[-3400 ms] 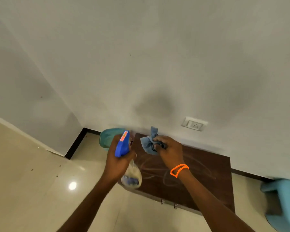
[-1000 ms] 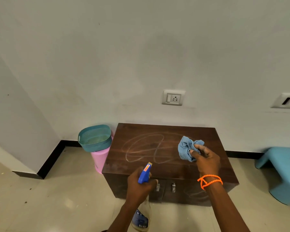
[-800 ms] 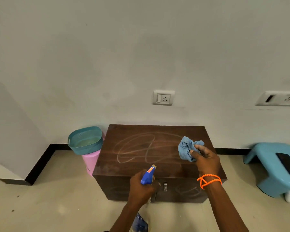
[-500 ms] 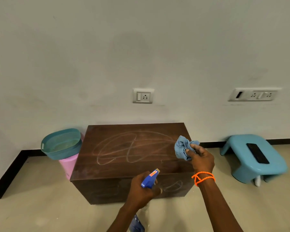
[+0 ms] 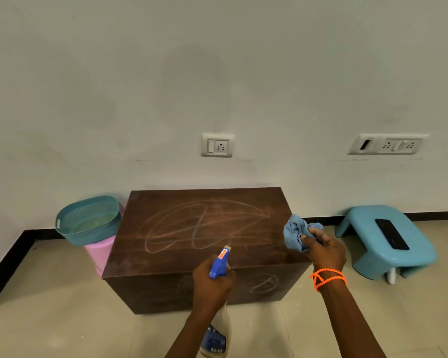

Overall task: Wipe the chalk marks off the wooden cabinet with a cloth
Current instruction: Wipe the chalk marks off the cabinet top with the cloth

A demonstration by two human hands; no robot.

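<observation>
Chalk marks (image 5: 202, 226) loop across wooden cabinet (image 5: 166, 257) top; 1 more on its front. Right hand (image 5: 323, 250) grips bunched cloth (image 5: 296, 232) over right edge. Left hand (image 5: 212, 282) grips spray bottle (image 5: 219, 262). Risk: front mark missed; overspray smearing chalk.

Soft, even indoor light; a faint broad shadow falls on the wall (image 5: 191, 73) above the socket (image 5: 217, 145). Focus is slightly soft throughout. Near the frame edges, wide-angle distortion bends the wall's dark skirting (image 5: 8, 262).

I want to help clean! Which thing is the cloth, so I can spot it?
Find the brown wooden cabinet against the wall. At its right end, the right hand grips the cloth. It is the only crumpled, soft, light blue thing; the stool nearby is hard plastic.
</observation>
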